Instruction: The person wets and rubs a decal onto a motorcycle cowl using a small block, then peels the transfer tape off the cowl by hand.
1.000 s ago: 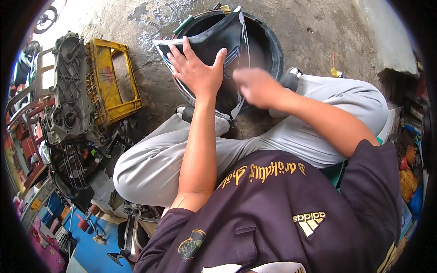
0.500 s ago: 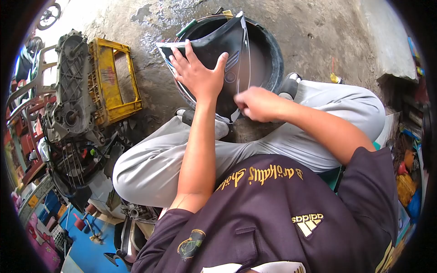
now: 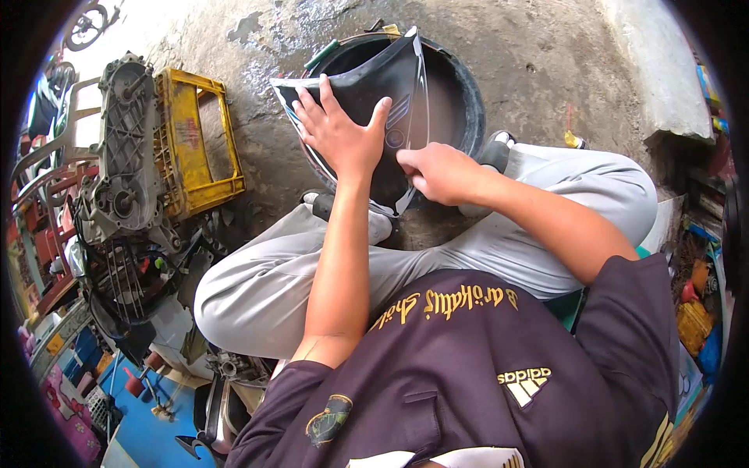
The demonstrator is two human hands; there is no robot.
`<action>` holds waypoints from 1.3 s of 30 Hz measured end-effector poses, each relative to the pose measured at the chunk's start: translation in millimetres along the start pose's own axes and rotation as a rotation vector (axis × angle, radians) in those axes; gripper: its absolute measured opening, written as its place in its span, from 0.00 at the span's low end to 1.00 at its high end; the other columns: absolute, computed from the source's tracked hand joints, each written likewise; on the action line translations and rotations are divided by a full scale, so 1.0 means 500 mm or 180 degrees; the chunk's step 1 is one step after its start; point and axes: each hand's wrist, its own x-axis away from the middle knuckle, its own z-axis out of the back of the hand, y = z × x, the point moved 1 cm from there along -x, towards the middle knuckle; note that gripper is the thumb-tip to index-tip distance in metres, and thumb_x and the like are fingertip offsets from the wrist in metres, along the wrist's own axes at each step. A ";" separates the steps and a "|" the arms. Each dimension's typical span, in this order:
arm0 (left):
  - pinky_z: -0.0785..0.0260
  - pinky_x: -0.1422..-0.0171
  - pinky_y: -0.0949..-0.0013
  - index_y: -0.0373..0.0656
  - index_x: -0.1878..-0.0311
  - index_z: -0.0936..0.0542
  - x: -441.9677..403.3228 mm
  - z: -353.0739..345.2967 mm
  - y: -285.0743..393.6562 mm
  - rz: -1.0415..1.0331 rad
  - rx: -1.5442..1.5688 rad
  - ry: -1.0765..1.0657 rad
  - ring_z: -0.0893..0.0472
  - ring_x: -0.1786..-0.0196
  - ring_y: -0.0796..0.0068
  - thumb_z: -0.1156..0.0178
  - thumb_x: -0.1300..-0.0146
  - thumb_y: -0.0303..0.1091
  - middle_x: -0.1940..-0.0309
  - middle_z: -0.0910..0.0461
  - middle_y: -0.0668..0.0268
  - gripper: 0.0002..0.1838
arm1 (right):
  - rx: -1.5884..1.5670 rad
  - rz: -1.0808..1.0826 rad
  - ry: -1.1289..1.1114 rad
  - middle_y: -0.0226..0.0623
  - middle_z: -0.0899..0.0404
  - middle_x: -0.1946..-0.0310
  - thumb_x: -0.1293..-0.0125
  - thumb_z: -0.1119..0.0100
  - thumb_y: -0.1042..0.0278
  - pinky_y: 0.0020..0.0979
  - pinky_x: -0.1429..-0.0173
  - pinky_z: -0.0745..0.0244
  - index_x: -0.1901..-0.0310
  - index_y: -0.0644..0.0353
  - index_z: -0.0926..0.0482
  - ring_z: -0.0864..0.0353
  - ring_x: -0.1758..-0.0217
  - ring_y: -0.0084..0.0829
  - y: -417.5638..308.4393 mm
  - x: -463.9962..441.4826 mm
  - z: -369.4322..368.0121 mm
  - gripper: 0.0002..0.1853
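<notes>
A black, roughly triangular motorcycle body panel [image 3: 370,87] with pale edges and a small striped decal rests across a round black basin [image 3: 473,117]. My left hand [image 3: 341,134] lies on the panel with fingers spread, thumb pointing right. My right hand [image 3: 441,173] is closed at the panel's right edge, its fingertips against the surface near the round decal mark. Whatever it may hold is hidden by the curled fingers. Cloudy greyish water [image 3: 442,97] shows inside the basin, to the right of the panel.
A yellow crate [image 3: 175,195] stands on the left, with a grey metal engine casing [image 3: 125,148] against it. Tools lie on a blue surface [image 3: 148,429] at lower left. A concrete ledge [image 3: 663,86] is at upper right. Wet concrete floor [image 3: 265,47] surrounds the basin.
My right hand has shifted slightly up and left along the panel's edge and looks less blurred. My left hand stays spread on the panel.
</notes>
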 end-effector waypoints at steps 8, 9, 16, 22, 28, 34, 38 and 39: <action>0.55 0.15 0.30 0.48 0.17 0.36 -0.001 -0.003 -0.001 -0.0010 0.0037 0.0043 0.48 0.13 0.34 0.23 0.47 0.69 0.15 0.45 0.41 0.60 | 0.0056 -0.0286 0.1520 0.55 0.14 0.64 0.30 0.36 0.69 0.55 0.53 0.21 0.57 0.60 0.22 0.14 0.55 0.61 0.033 -0.035 0.052 0.07; 0.55 0.15 0.30 0.48 0.17 0.36 -0.001 -0.003 -0.001 0.0017 0.0029 0.0027 0.48 0.14 0.34 0.23 0.47 0.69 0.15 0.45 0.41 0.60 | 0.0222 -0.0010 0.1282 0.54 0.14 0.65 0.32 0.36 0.70 0.56 0.53 0.22 0.57 0.59 0.22 0.14 0.56 0.61 0.027 -0.029 0.020 0.06; 0.54 0.16 0.29 0.48 0.18 0.36 -0.001 -0.004 -0.005 -0.0013 0.0035 0.0061 0.48 0.14 0.33 0.23 0.47 0.69 0.16 0.45 0.41 0.59 | 0.0288 0.0157 0.0400 0.51 0.14 0.66 0.35 0.37 0.72 0.54 0.55 0.21 0.58 0.59 0.20 0.14 0.59 0.58 0.012 -0.020 0.060 0.06; 0.54 0.16 0.29 0.48 0.17 0.37 0.000 -0.004 -0.001 -0.0023 -0.0028 0.0024 0.48 0.14 0.33 0.24 0.46 0.69 0.15 0.46 0.40 0.60 | -0.0019 0.0007 0.1259 0.55 0.14 0.63 0.32 0.37 0.72 0.54 0.52 0.20 0.54 0.61 0.22 0.14 0.54 0.62 0.039 -0.036 0.057 0.08; 0.55 0.15 0.30 0.48 0.17 0.37 0.001 -0.001 -0.002 0.0031 -0.0012 -0.0023 0.49 0.13 0.33 0.24 0.45 0.69 0.15 0.47 0.40 0.60 | 0.0109 0.0184 0.0111 0.52 0.13 0.65 0.37 0.37 0.74 0.50 0.52 0.20 0.60 0.61 0.18 0.13 0.57 0.57 0.003 -0.001 0.019 0.04; 0.57 0.15 0.29 0.48 0.17 0.37 0.000 -0.002 0.000 -0.0004 0.0054 0.0018 0.49 0.13 0.33 0.24 0.45 0.68 0.15 0.46 0.40 0.59 | -0.0059 -0.0366 0.1697 0.55 0.14 0.63 0.35 0.39 0.76 0.55 0.52 0.19 0.58 0.64 0.20 0.13 0.56 0.60 0.045 -0.044 0.079 0.06; 0.56 0.15 0.29 0.49 0.17 0.37 -0.003 0.001 0.003 0.0060 -0.0015 -0.0034 0.49 0.13 0.33 0.23 0.46 0.68 0.15 0.46 0.40 0.59 | 0.0030 -0.0015 0.0395 0.53 0.15 0.66 0.35 0.38 0.76 0.58 0.53 0.24 0.58 0.63 0.22 0.15 0.56 0.61 -0.006 0.002 -0.010 0.06; 0.55 0.16 0.29 0.49 0.17 0.37 -0.003 0.002 0.004 0.0045 -0.0022 -0.0025 0.49 0.13 0.33 0.23 0.46 0.68 0.15 0.46 0.40 0.59 | 0.0125 -0.0164 0.0044 0.53 0.14 0.66 0.36 0.37 0.73 0.56 0.50 0.22 0.57 0.61 0.21 0.14 0.56 0.60 -0.010 0.004 -0.004 0.07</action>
